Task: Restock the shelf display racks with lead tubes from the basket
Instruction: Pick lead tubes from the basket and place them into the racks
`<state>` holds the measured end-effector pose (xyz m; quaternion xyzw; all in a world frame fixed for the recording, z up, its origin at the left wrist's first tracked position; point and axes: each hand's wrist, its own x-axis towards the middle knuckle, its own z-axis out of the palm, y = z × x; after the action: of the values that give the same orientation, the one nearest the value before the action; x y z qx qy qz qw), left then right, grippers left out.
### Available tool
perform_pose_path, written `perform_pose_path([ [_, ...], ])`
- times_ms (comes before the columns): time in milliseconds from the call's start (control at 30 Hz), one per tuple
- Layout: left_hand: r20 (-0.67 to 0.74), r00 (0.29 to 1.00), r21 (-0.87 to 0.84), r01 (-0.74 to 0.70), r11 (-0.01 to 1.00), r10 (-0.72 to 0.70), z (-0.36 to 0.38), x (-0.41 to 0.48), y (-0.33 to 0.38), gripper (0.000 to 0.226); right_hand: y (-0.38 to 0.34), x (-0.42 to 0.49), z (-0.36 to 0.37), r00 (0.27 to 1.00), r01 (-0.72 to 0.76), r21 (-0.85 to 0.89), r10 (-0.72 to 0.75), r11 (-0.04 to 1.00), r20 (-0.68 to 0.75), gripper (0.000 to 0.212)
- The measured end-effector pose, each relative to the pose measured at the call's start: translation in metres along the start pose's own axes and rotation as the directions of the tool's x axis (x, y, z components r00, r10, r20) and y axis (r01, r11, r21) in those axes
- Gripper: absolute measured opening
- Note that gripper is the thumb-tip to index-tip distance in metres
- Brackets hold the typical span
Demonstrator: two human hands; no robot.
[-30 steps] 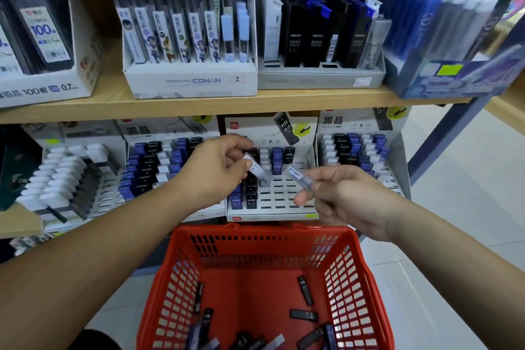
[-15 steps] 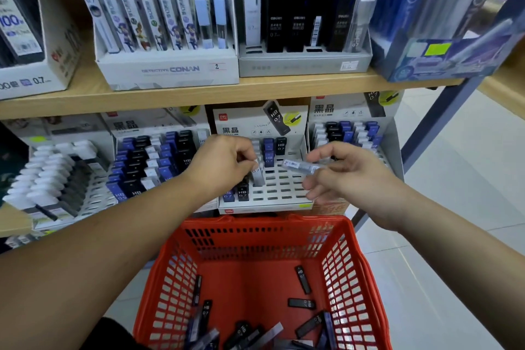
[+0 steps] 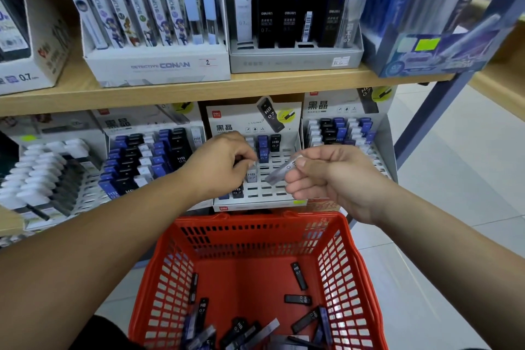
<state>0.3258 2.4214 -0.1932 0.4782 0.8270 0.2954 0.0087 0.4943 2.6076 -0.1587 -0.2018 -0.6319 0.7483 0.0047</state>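
Lead tube (image 3: 279,172), slim clear plastic, pinched by right hand (image 3: 326,176) fingers, left hand (image 3: 218,165) curled at slotted rack (image 3: 272,193), grip unclear

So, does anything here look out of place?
Nothing damaged or spilled. The middle rack is mostly empty slots, while the rack left of it is well stocked; lead tubes in the basket lie jumbled.
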Motion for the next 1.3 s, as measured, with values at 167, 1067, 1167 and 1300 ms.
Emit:
perform_pose_path([
  [167, -0.023, 1.000, 0.047, 0.004, 0.999, -0.003, -0.005, -0.013, -0.003, 0.016, 0.005, 0.009, 0.005, 0.995, 0.027, -0.075, -0.034, 0.997, -0.090, 0.015],
  [1067, 0.014, 0.957, -0.016, 0.290, 0.957, -0.290, -0.029, -0.071, -0.018, 0.026, 0.037, 0.051, 0.053, 0.907, 0.247, -0.850, -0.419, 0.466, 0.033, 0.021],
  [1167, 0.018, 0.948, -0.003, 0.319, 0.948, -0.319, -0.030, -0.076, -0.015, 0.027, 0.035, 0.046, 0.054, 0.907, 0.261, -0.872, -0.416, 0.414, 0.073, 0.025],
  [1300, 0.028, 0.938, -0.021, 0.346, 0.938, -0.346, -0.032, -0.087, -0.011, 0.034, 0.039, 0.043, 0.059, 0.905, 0.292, -0.914, -0.390, 0.281, 0.170, 0.024],
])
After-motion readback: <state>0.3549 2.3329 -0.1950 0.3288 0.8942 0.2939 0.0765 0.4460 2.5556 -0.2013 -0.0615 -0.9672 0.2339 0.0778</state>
